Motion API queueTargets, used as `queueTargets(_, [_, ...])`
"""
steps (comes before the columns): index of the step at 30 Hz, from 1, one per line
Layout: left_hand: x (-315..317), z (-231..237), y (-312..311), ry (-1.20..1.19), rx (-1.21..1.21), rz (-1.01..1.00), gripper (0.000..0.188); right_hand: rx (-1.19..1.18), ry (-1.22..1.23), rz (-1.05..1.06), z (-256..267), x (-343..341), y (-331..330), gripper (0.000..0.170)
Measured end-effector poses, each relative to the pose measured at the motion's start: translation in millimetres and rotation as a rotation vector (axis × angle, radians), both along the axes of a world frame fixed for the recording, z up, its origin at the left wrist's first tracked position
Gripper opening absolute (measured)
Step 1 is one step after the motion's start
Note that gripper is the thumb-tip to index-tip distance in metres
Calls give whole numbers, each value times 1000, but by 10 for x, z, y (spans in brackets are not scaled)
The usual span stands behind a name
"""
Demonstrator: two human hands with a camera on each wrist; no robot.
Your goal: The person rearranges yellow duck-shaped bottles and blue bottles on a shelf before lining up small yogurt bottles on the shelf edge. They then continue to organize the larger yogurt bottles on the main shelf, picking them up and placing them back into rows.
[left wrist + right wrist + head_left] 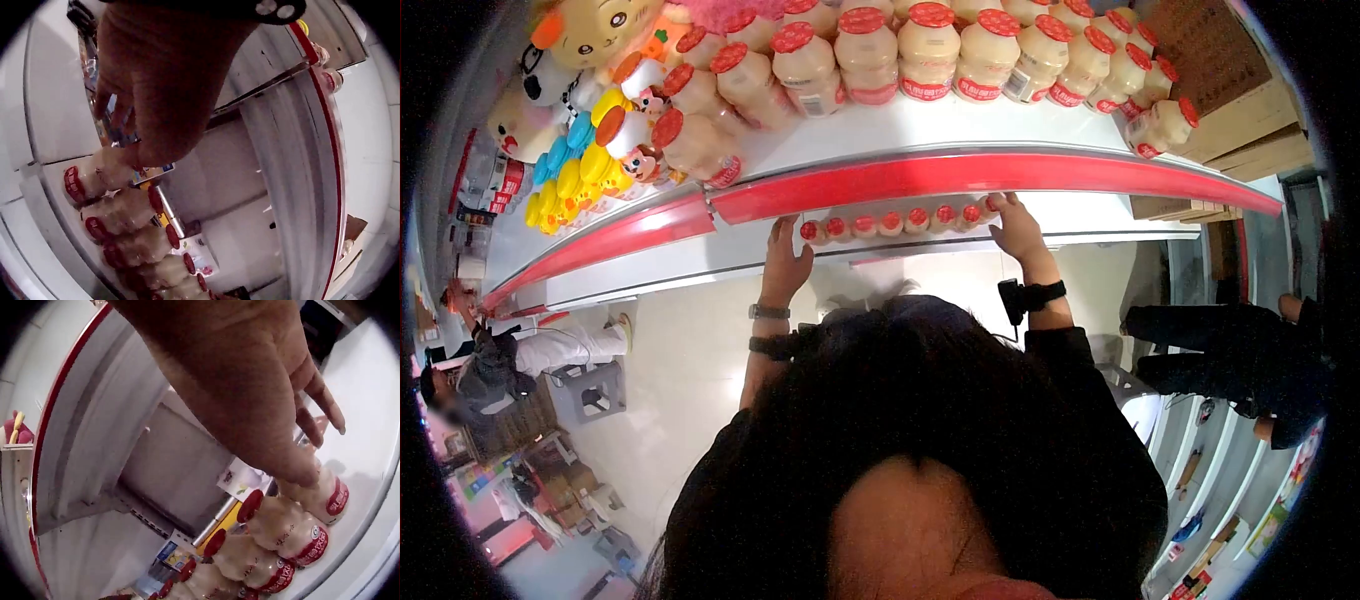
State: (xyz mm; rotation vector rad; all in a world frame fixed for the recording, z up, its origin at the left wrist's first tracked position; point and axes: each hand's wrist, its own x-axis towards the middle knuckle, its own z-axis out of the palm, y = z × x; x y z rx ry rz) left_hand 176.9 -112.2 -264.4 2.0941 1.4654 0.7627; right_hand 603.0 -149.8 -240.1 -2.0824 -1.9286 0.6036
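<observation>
On the lower shelf (1090, 228) stands a row of small cream-coloured drink bottles (891, 224) with red caps, side by side. My left hand (788, 262) is at the row's left end, fingers stretched toward the back. In the left wrist view its thumb lies right at the end bottle (107, 170). At the other end is my right hand (1022, 240), its fingers extended past the last bottle. The right wrist view has the thumb against that end bottle (324, 495), which the hand partly covers.
Above, the upper shelf with a red front strip (960, 175) holds several large drink bottles (927, 52), with plush toys (595, 35) at left and cardboard boxes (1215, 70) at right. Two people stand or sit beyond, near a grey stool (590, 390) and white shelving (1215, 490).
</observation>
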Motion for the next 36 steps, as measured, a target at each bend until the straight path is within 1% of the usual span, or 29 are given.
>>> queueTargets(2, [45, -13, -17, -5, 0, 13, 66, -49, 39, 87, -221, 52, 117, 56])
queueTargets(3, [68, -8, -36, 9, 4, 25, 67, 29, 62, 111, -225, 28, 122, 53])
queueTargets(6, [113, -4, -93, 32, 14, 59, 68, -40, 59, 52, -204, -5, 142, 51])
queueTargets(8, [114, -35, -109, 14, 21, 80, 70, -49, 76, 71, -234, 19, 114, 49])
queueTargets(11, [101, -40, -143, 25, 5, 75, 79, -35, 88, 109, -326, 82, 77, 45])
queueTargets(14, [76, -65, -159, 20, 23, 64, 81, -2, 101, 137, -352, 104, 33, 42])
queueTargets(18, [78, -25, -166, -4, 3, 24, 75, 18, 126, 140, -332, 92, 5, 41])
queueTargets(21, [88, -33, -159, 3, 5, 16, 76, 48, 145, 101, -367, 76, -10, 46])
queueTargets(26, [58, -63, -150, -5, 3, 36, 80, 94, 148, 59, -313, 31, -42, 61])
queueTargets(30, [39, 25, -215, 17, -68, 49, 84, 175, 160, 37, -396, 47, -61, 70])
queueTargets(31, [33, 38, -229, 16, -83, 51, 84, 124, 169, 21, -393, 50, -63, 75])
queueTargets(34, [17, 63, -253, 22, -117, 58, 85, 109, 167, -15, -343, 40, -79, 74])
queueTargets(36, [-5, 50, -274, 20, -119, 61, 85, 105, 239, -49, -397, 79, -128, 77])
